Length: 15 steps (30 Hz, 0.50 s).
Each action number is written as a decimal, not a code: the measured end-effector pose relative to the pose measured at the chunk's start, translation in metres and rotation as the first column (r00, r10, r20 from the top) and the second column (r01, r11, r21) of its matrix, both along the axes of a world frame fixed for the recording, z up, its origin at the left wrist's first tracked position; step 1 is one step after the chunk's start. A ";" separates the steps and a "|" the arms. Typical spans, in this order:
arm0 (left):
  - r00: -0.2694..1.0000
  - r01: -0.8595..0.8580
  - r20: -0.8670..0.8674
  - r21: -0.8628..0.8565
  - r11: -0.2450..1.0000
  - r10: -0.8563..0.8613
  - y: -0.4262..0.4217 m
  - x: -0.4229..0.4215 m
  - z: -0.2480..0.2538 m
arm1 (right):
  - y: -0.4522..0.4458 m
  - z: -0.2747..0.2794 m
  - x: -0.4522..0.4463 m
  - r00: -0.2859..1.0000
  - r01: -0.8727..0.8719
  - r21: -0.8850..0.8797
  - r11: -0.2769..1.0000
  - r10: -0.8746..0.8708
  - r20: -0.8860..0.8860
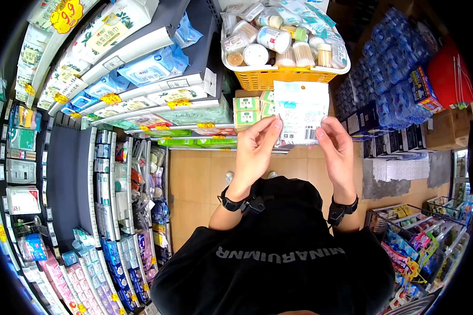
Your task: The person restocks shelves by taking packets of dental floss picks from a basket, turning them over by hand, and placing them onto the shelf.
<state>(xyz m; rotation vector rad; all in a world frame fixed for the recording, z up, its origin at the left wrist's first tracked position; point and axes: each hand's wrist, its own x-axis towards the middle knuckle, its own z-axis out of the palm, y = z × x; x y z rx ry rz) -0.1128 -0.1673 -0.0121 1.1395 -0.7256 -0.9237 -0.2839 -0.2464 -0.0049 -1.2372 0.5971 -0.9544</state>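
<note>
A flat white packet with a hang hole, small print and a barcode is held up in front of my chest. My left hand pinches its lower left edge between thumb and fingers. On the other side, my right hand grips the lower right edge near the barcode. Just beyond the packet stands a yellow basket heaped with tubs of cotton swabs and bagged goods. Small green-and-tan boxes sit beside my left hand, partly behind the packet.
Shelves on the left carry packs of wipes and tissue packs with yellow price tags. Shrink-wrapped bottled water is stacked at the right, near a cardboard box. A wire rack of small packets stands at lower right on the tiled floor.
</note>
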 end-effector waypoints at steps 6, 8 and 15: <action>0.997 -0.063 0.044 -0.027 0.998 0.064 -0.003 -0.005 0.000 | -0.001 -0.002 -0.001 0.998 -0.038 0.008 0.999 0.038 0.056; 0.990 -0.106 0.086 -0.100 0.989 0.114 -0.007 -0.008 0.012 | -0.001 -0.001 -0.001 0.997 -0.042 0.012 0.999 0.041 0.071; 0.848 -0.125 0.504 -0.108 0.986 0.163 -0.010 -0.002 0.008 | -0.003 0.000 -0.006 0.995 -0.067 -0.011 0.998 0.068 0.068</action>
